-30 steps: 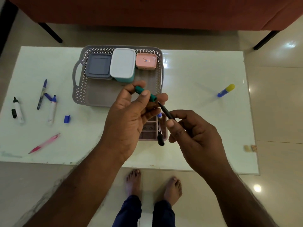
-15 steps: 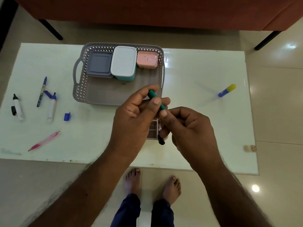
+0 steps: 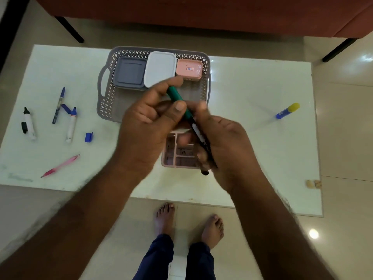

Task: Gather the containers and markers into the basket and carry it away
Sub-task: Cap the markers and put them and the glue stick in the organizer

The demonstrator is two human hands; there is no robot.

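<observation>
I see the white table (image 3: 252, 93) with the grey holey plastic basket (image 3: 105, 106) at its far edge, and over the middle my left hand (image 3: 145, 126) and right hand (image 3: 226, 146) both pinch one green-capped marker (image 3: 182, 110).

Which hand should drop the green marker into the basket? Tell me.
Left, probably. The left hand pinches the green marker at its cap end, right over the basket; the right hand grips the lower end, nearer the person.
</observation>
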